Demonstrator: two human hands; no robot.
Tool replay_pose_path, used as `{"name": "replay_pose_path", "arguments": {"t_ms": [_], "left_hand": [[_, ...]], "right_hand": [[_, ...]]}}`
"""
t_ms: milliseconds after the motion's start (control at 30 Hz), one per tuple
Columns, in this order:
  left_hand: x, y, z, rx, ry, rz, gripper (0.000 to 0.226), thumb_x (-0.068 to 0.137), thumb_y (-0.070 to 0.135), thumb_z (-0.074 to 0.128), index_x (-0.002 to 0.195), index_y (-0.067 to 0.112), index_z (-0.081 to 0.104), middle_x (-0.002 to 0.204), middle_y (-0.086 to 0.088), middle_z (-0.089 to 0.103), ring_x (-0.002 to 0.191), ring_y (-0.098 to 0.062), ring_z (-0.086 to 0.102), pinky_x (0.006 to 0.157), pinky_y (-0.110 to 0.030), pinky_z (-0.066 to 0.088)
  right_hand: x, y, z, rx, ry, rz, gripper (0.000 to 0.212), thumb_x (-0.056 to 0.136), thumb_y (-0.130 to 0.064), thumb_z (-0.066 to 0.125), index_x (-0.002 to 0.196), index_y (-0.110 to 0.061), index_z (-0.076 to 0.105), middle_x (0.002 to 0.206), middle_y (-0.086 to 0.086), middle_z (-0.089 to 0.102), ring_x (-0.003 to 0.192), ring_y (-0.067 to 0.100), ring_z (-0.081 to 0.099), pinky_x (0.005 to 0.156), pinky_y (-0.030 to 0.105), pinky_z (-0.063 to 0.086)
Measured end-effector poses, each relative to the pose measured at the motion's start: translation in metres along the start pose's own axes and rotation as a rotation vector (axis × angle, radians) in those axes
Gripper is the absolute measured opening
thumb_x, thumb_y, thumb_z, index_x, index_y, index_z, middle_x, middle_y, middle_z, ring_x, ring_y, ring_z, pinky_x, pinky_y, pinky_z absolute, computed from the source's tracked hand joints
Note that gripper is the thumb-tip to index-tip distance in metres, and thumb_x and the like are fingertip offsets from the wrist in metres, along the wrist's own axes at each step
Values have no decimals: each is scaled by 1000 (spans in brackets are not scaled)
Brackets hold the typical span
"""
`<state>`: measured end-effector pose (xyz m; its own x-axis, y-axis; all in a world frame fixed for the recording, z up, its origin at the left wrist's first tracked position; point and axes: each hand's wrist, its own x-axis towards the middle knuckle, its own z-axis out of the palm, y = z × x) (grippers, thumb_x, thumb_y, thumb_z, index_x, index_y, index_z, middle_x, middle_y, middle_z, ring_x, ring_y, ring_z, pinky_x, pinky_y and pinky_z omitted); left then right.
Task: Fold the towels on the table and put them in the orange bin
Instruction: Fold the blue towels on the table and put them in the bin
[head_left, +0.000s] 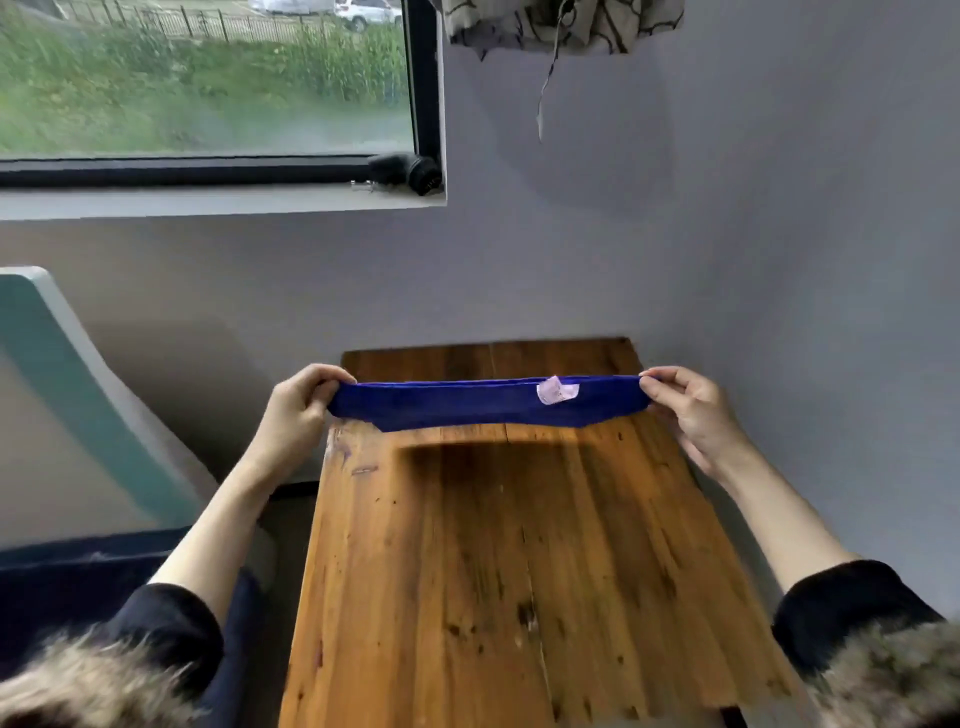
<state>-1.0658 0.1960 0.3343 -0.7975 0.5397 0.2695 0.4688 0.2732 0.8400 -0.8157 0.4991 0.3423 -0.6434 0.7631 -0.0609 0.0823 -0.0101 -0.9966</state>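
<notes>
A blue towel (467, 402) is held stretched level above the far half of the wooden worktop (519, 571), clear of the surface, with its shadow lying on the boards just beneath it. The left hand (293, 410) pinches the towel's left end, its fingers (322, 371) curled over the top edge and the thumb underneath. The right hand (691, 410) pinches the right end the same way, thumb and forefinger closed on the cloth and the other fingers loosely curled behind. The towel looks doubled over into a narrow band, sagging slightly in the middle, and a small pale label (557, 389) shows on its upper side toward the right. Both forearms are bare up to dark sleeves (171, 629) with fur trim near the bottom corners. The worktop stands against a grey wall (727, 234). To the left is a window (208, 78) looking out on grass and a fence, with a dark object (410, 171) on its sill. A patterned cloth (561, 26) hangs at the top of the view. At lower left sits a teal and white shape (62, 374) that I cannot identify.
</notes>
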Motion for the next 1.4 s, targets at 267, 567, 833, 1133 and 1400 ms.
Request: {"name": "replay_pose_path", "arguments": {"t_ms": [267, 567, 833, 1133, 1400], "left_hand": [[-132, -108, 41, 138, -451, -437, 36, 93, -4, 45, 75, 24, 60, 79, -3, 62, 78, -19, 55, 76, -34, 45], [-157, -132, 62, 181, -551, -571, 25, 96, 9, 44, 85, 25, 60, 81, 9, 60, 71, -8, 56, 48, -15, 38], [-102, -150, 78, 150, -264, -461, 22, 95, 9, 47, 82, 23, 60, 77, 9, 62, 68, -11, 55, 64, -26, 45], [-64, -191, 108, 134, -202, -477, 16, 93, 7, 51, 87, 15, 62, 83, -3, 63, 71, -20, 56, 73, -33, 47], [-60, -231, 127, 188, -207, -456, 15, 93, 16, 53, 87, 25, 63, 87, 6, 65, 73, -7, 55, 72, -26, 41]], "right_hand": [[-70, 146, -20, -279, -105, 451, 11, 86, -2, 60, 81, -9, 66, 84, 13, 65, 73, 19, 59, 68, 24, 48], [-86, 194, -24, -349, -64, 642, 12, 87, -5, 59, 81, -12, 67, 87, 8, 67, 81, 19, 61, 63, 27, 49], [-21, 199, 3, -275, 30, 517, 10, 87, -7, 60, 81, -14, 66, 78, 5, 66, 68, 13, 56, 62, 26, 45], [32, 237, 20, -270, 73, 461, 13, 86, -8, 61, 79, -18, 65, 74, -1, 65, 64, 6, 57, 59, 19, 46], [50, 272, 30, -284, 121, 432, 8, 86, -7, 61, 83, -13, 66, 69, -3, 65, 54, -6, 56, 52, 9, 44]]}}
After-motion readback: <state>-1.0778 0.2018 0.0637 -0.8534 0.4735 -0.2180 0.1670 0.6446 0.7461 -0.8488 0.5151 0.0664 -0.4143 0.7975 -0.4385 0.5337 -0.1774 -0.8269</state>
